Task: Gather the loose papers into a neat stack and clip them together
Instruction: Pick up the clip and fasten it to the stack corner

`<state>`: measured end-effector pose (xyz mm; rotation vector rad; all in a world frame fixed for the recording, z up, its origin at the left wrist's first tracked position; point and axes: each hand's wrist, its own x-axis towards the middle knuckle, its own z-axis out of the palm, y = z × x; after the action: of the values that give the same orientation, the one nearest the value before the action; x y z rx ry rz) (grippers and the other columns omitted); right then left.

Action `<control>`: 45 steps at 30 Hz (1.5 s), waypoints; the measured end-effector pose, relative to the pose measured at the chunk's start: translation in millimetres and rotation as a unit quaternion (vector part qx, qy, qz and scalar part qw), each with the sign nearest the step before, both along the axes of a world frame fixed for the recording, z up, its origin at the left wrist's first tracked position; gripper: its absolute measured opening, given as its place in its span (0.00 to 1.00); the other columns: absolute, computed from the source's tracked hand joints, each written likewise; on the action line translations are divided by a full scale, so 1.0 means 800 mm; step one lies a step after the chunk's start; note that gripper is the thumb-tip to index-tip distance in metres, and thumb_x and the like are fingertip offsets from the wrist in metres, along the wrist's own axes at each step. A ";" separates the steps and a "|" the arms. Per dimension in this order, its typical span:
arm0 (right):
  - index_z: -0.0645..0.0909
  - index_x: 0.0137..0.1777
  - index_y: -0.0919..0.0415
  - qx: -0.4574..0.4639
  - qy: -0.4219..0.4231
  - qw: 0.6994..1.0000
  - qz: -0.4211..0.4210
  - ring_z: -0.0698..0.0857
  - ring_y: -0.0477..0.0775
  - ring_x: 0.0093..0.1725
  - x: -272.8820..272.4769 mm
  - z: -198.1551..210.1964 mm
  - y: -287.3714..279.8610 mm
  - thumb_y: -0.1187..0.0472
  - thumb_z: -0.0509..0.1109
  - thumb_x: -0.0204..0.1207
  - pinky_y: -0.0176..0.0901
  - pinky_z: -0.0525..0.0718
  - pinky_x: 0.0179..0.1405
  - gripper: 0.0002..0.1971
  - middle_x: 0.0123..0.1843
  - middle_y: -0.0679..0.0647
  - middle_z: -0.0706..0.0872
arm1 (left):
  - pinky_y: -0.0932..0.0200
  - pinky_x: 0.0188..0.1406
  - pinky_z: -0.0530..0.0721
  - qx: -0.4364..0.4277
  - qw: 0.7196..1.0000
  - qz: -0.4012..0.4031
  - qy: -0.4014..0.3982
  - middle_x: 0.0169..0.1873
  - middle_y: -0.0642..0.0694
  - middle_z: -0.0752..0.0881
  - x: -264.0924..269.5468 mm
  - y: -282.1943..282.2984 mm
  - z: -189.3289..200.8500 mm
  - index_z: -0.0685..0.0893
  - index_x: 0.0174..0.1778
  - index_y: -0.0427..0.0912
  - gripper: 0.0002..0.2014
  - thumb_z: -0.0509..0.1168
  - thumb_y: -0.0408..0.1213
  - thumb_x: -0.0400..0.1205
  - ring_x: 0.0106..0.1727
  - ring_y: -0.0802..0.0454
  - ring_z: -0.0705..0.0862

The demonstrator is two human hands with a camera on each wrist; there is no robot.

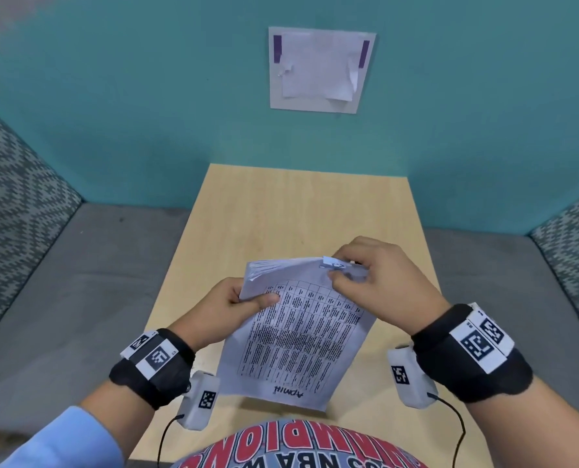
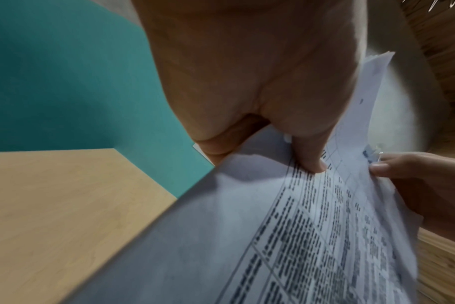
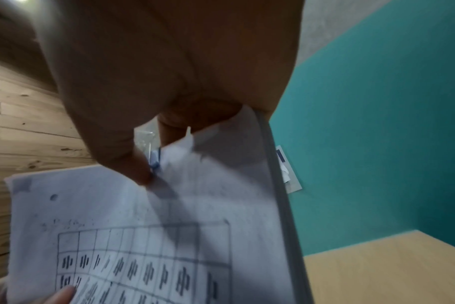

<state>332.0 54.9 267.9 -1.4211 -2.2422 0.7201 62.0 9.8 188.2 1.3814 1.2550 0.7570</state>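
A stack of printed papers (image 1: 301, 336) with a table of text on the top sheet is held tilted above the wooden table (image 1: 281, 214). My left hand (image 1: 247, 298) grips its left edge, thumb (image 2: 309, 156) on top and fingers underneath. My right hand (image 1: 347, 270) pinches a small clip (image 1: 335, 265) at the stack's far right corner. In the right wrist view the bluish clip (image 3: 155, 162) sits at the edge of the papers (image 3: 143, 226) under my thumb. The left wrist view shows the clip (image 2: 369, 153) at the corner of the papers (image 2: 273, 236).
A teal wall (image 1: 146, 113) rises behind the table, with a white sheet (image 1: 318, 69) taped to it. Grey padded seats (image 1: 78, 282) run along both sides of the table. Cables hang from my wrist cameras near the table's front edge.
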 end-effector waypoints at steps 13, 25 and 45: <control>0.87 0.43 0.59 -0.263 0.117 0.957 0.035 0.76 0.49 0.40 0.009 0.006 0.019 0.30 0.66 0.80 0.50 0.74 0.48 0.30 0.38 0.51 0.80 | 0.59 0.46 0.78 -0.012 1.000 -0.012 0.009 0.39 0.51 0.82 -0.020 0.007 -0.011 0.95 0.52 0.61 0.07 0.71 0.46 0.88 0.42 0.55 0.79; 0.80 0.40 0.46 -0.044 -0.046 0.998 -0.028 0.81 0.51 0.34 -0.012 -0.008 0.015 0.39 0.82 0.69 0.48 0.74 0.33 0.16 0.33 0.50 0.86 | 0.54 0.41 0.67 -0.024 0.999 -0.013 0.043 0.33 0.43 0.69 -0.021 0.012 -0.013 0.80 0.45 0.23 0.30 0.72 0.54 0.86 0.36 0.49 0.68; 0.85 0.70 0.60 -0.389 0.339 0.826 -0.225 0.97 0.59 0.49 0.048 -0.197 -0.015 0.66 0.69 0.88 0.58 0.96 0.44 0.14 0.58 0.59 0.96 | 0.31 0.80 0.81 -0.281 0.951 -0.007 -0.131 0.76 0.51 0.88 -0.006 0.029 -0.100 0.77 0.82 0.55 0.22 0.68 0.39 0.91 0.76 0.43 0.87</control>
<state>370.3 43.0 110.3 -1.5661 -1.0142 1.7361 57.1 33.2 107.9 0.7966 1.1306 0.4961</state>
